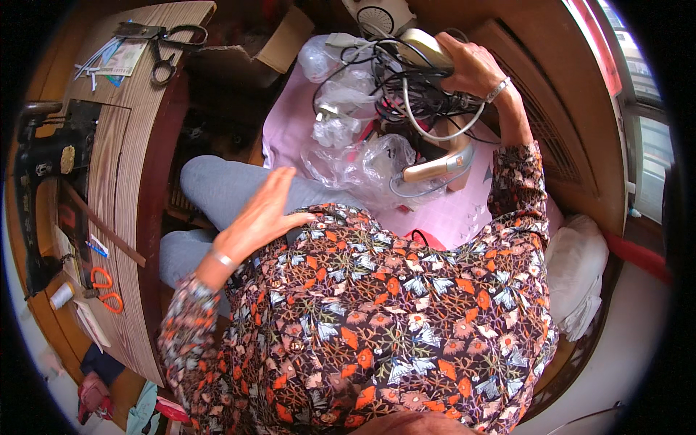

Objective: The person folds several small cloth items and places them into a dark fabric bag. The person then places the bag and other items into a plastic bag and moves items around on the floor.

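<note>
My right hand [472,66] grips a cream-coloured plastic device [421,48], whose exact kind I cannot tell. Black and white cords hang around and below it in a tangle [399,89]. Over my lap, beside my thigh in grey trousers [234,182], my left hand [261,209] is held with its thumb spread and nothing in it. Crumpled clear plastic bags [364,163] lie in front of me on a pink cloth [462,212]. Among them rests a gold and silver appliance with a curved handle [446,163] and a grey cord.
To my left, a wooden sewing table [122,179] holds a black sewing machine [32,190], large dark scissors [160,46], orange-handled scissors [106,288] and a thread spool [62,295]. A cardboard box [283,41] stands ahead. Wooden panelling [554,98] rises at the right, near a white bundle [576,272].
</note>
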{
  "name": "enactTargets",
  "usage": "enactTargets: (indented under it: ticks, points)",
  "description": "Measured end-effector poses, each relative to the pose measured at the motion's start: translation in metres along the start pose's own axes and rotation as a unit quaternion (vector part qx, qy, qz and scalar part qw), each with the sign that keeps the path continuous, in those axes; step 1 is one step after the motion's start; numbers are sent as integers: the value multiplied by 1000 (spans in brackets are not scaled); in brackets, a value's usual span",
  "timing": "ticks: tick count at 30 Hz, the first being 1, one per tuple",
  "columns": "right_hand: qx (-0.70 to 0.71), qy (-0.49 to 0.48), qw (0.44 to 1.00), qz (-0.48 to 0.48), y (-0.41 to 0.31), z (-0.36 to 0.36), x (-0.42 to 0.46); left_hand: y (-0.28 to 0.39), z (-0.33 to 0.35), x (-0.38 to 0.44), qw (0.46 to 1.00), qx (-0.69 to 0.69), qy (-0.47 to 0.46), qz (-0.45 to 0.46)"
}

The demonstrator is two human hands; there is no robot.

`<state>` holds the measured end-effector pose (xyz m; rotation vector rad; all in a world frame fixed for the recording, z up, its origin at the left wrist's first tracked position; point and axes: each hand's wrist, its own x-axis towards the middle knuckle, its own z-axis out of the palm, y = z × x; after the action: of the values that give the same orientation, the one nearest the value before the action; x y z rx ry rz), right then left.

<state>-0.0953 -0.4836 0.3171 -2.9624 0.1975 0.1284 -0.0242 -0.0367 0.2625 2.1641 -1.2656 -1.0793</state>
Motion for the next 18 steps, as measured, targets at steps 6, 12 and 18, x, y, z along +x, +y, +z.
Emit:
enactTargets:
  ticks: [6, 12, 18]
  points:
    - [56, 3, 996, 70, -18, -11, 2, 14, 84, 83, 990, -86, 72, 84]
    - [182, 24, 981, 63, -30, -21, 2, -29, 94, 87, 984, -58, -15, 165]
    - [217, 38, 974, 53, -15, -17, 3, -66, 23, 56, 993, 94, -67, 25]
